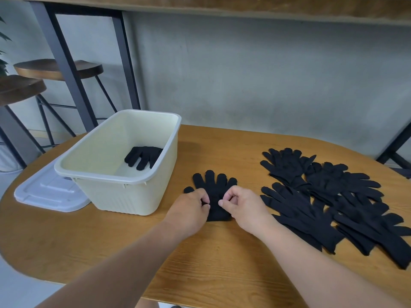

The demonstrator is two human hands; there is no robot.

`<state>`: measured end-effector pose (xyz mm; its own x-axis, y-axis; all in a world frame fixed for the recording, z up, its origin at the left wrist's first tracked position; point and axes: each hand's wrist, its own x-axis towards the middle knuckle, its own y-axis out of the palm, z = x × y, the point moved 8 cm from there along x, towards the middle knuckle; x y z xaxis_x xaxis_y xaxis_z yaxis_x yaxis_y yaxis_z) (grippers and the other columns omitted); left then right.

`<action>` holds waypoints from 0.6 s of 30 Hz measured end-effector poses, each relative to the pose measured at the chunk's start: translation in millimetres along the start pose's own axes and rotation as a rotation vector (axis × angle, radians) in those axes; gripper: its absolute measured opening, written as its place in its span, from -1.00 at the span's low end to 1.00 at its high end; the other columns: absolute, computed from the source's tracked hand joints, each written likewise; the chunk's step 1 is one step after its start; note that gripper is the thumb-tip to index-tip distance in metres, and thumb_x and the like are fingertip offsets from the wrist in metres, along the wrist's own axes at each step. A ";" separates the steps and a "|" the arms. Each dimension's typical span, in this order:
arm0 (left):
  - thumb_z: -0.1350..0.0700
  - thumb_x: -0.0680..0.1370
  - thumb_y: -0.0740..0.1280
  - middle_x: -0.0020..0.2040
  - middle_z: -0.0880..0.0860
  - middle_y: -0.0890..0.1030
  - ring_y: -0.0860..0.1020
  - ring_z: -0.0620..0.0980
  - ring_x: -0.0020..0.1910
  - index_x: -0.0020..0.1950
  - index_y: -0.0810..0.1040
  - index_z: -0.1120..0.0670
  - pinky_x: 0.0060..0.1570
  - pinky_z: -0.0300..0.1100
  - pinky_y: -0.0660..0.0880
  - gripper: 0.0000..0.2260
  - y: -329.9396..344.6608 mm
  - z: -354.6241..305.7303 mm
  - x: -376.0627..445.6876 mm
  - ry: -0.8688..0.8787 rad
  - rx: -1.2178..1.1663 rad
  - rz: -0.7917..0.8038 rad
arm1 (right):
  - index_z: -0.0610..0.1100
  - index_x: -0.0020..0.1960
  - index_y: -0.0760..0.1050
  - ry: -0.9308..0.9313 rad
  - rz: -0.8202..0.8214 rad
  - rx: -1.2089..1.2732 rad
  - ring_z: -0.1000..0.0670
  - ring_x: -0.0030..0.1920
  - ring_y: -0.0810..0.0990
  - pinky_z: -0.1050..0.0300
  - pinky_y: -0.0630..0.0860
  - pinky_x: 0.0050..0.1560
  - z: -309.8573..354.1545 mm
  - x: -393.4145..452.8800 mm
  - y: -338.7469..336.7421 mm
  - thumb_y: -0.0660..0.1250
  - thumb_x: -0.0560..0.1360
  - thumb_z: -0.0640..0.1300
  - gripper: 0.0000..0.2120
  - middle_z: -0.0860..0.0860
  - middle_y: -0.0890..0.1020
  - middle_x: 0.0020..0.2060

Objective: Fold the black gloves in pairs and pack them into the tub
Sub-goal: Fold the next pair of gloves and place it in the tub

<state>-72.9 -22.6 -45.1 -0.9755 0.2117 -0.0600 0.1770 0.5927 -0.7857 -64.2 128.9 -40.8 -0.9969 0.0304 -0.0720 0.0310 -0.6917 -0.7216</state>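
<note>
Between the two hands, flat on the wooden table (200, 258): a black glove (214, 192), possibly two stacked as a pair, though the dark cloth hides any seam. Long axis running straight away from the wrists, fingertips pointing off toward the wall, cuff nearest the forearms, thumb poking out on the left-hand side. Left hand (191, 210) pinching the glove's left edge near the cuff, fingers curled in. Right hand (240, 207) likewise pinching the right edge, knuckles bent, thumb meeting forefinger on the cloth. Just left of the left hand: a cream tub (124, 192), open, with one folded black bundle (143, 157) lying inside against its right wall, fingers pointing back and to the left. Further left, tucked partly under the tub: a white lid (47, 192). Right of the right hand: a loose pile of black gloves (333, 203), overlapping, fingers mostly fanned up and leftward, cuffs trailing toward the table's near right edge.
</note>
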 end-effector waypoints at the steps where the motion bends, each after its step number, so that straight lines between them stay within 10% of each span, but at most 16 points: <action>1: 0.06 0.60 0.25 -0.19 -0.05 0.51 0.50 -0.11 -0.27 0.04 0.49 -0.02 -0.29 -0.27 0.42 -0.94 -0.5 -0.4 -0.6 0.015 0.033 -0.016 | 0.03 -0.11 0.49 -0.024 -0.013 -0.024 0.08 -0.32 0.52 0.15 0.50 -0.27 2.4 -0.2 -0.6 0.37 0.54 0.05 -0.87 0.09 0.56 -0.32; 18: -0.06 0.56 0.30 0.16 -0.15 0.43 0.40 -0.19 0.11 0.27 0.51 -0.01 0.08 -0.38 0.35 -0.69 -2.1 -11.7 -18.6 0.440 0.257 -0.003 | 0.07 0.35 0.49 -0.495 0.059 -0.527 0.12 0.13 0.39 0.18 0.47 0.14 21.6 -30.6 13.1 0.18 0.59 0.14 -0.61 0.17 0.40 0.08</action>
<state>-53.5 -18.7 -35.2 -0.8187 0.5503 0.1643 0.0820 0.3951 -0.9150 -34.8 103.4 -33.1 -0.9040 -0.4133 0.1091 -0.0082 -0.2384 -0.9711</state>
